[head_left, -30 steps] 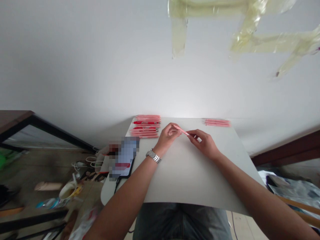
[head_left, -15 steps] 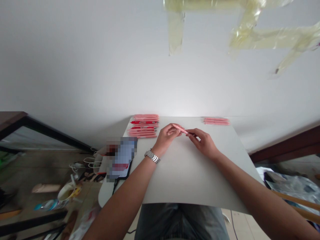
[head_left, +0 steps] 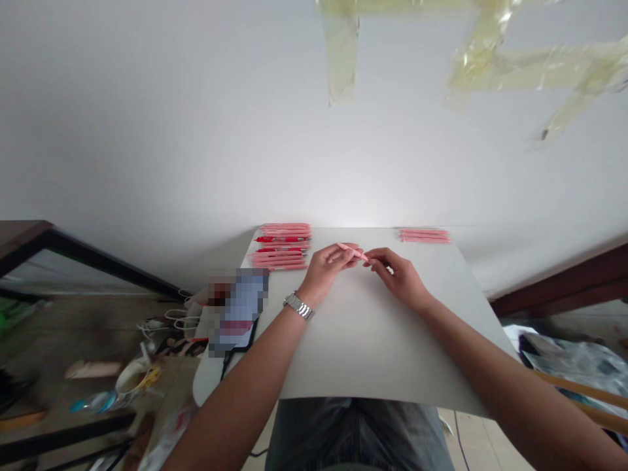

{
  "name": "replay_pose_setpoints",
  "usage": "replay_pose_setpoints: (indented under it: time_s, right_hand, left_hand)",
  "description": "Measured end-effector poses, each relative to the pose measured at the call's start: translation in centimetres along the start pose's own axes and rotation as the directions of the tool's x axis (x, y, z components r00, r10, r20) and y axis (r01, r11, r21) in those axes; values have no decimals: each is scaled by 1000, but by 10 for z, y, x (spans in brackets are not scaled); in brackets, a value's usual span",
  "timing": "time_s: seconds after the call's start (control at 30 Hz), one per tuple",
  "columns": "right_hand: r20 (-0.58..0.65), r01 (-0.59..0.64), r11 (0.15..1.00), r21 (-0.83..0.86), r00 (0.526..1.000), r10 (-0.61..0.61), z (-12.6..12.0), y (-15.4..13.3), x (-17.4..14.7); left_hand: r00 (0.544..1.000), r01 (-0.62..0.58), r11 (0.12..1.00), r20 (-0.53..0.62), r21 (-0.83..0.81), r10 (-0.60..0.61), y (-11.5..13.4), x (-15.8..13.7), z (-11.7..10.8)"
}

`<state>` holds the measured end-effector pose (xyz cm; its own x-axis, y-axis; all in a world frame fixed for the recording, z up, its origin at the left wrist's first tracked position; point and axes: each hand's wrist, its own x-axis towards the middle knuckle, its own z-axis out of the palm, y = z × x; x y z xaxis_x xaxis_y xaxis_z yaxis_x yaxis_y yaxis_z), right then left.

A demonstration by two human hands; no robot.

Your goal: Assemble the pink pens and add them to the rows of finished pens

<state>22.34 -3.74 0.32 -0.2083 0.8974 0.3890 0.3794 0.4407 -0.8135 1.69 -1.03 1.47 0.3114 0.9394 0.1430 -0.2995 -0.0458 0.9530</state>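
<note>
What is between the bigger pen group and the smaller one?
In the head view: the left hand, the pink pen and the right hand; both hands hold the pen.

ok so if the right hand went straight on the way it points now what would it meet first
Apart from the pen at its fingertips, the right hand would probably meet the left hand first, though depth is hard to judge from this one view.

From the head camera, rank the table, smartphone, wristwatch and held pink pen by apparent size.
1. Table
2. Smartphone
3. Wristwatch and pink pen: too alike to rank, the latter partly hidden.
</note>
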Motion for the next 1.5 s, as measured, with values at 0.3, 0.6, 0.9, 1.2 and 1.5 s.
replay_pose_setpoints:
  time_s: [0.3, 0.6, 0.9, 1.2, 1.5]
  right_hand:
    - [-93, -63, 997, -49, 994, 59, -1, 5, 1]
    - [-89, -86, 996, 11, 992, 87, 1, 3, 2]
    - [-117, -71, 994, -88, 991, 60, 2, 9, 1]
    - [-15, -150, 981, -120, 989, 149, -3, -7, 2]
    - [-96, -108, 989, -97, 990, 99, 1, 8, 0]
  left_hand:
    - [997, 4, 999, -83, -53, -8, 0, 4, -5]
    - [997, -2, 997, -75, -71, -3, 0, 4, -5]
    - [994, 3, 998, -107, -58, -9, -2, 5, -7]
    - [997, -7, 996, -74, -89, 0, 0, 4, -5]
    - [991, -6, 996, -134, -88, -5, -2, 7, -8]
